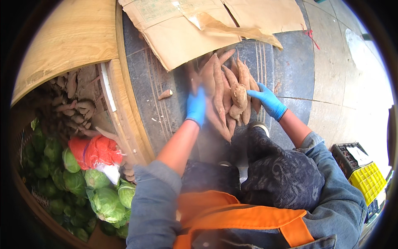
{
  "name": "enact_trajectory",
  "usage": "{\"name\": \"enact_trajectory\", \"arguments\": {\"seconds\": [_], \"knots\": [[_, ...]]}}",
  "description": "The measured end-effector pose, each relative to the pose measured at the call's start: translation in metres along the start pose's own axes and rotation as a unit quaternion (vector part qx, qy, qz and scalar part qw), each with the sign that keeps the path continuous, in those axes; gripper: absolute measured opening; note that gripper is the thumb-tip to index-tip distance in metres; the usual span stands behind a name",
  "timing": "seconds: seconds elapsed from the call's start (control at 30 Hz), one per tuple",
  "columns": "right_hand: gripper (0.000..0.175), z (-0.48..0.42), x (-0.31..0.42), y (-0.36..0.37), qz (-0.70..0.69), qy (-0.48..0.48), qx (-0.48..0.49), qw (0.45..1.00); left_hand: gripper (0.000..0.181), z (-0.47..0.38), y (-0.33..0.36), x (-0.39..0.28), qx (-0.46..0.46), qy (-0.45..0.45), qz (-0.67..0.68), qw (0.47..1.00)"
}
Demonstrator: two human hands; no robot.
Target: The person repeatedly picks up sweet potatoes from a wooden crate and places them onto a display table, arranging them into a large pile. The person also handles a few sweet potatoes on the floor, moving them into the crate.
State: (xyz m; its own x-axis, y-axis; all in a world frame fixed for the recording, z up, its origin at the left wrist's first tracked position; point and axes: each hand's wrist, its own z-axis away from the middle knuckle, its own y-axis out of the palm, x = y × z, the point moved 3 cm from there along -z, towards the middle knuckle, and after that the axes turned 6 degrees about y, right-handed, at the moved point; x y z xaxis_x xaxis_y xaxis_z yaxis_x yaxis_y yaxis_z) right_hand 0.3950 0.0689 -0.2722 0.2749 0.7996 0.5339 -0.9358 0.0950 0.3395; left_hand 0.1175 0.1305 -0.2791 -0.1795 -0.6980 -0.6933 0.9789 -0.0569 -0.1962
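A pile of long sweet potatoes [219,90] lies on the dark floor tiles between my hands. Its far end runs in under a cardboard flap [186,43]. My left hand [196,105], in a blue glove, presses against the pile's left side; its fingers are blurred and partly hidden among the tubers. On the opposite side my right hand [268,100], also gloved in blue, has its thumb over a tuber and its fingers around the outermost ones. A knobbly sweet potato [238,93] rests on top, close to the right thumb.
A broken sweet potato piece [165,94] lies left of the pile. Beyond a wooden edge [130,109] are more sweet potatoes [84,109], cabbages [105,202] and a red mesh bag [94,152]. Black [345,158] and yellow crates [368,182] stand at right.
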Motion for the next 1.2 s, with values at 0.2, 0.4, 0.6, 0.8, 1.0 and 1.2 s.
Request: {"name": "enact_trajectory", "arguments": {"seconds": [0.2,0.4,0.6,0.8,1.0,1.2], "knots": [[0.07,0.001,0.011,0.016,-0.039,-0.007,0.099,0.994,0.091,0.016,-0.001,-0.026,0.105,-0.004,0.015,0.994],[0.076,0.001,0.005,0.03,-0.163,0.049,0.189,0.967,0.096,0.023,0.004,-0.031,0.186,-0.061,0.055,0.979],[0.073,-0.016,-0.009,0.018,-0.212,0.108,0.228,0.944,0.094,0.016,0.01,-0.024,0.183,-0.074,0.086,0.977],[0.081,-0.028,-0.022,0.005,-0.246,0.108,0.253,0.929,0.092,0.025,0.015,-0.024,0.2,-0.102,0.167,0.96],[0.083,-0.027,-0.02,0.006,-0.257,0.112,0.252,0.926,0.097,0.03,0.013,-0.03,0.234,-0.105,0.135,0.957],[0.086,0.019,-0.028,0.019,-0.284,0.135,0.215,0.925,0.098,0.052,0.001,-0.02,0.217,-0.118,0.121,0.961]]}}
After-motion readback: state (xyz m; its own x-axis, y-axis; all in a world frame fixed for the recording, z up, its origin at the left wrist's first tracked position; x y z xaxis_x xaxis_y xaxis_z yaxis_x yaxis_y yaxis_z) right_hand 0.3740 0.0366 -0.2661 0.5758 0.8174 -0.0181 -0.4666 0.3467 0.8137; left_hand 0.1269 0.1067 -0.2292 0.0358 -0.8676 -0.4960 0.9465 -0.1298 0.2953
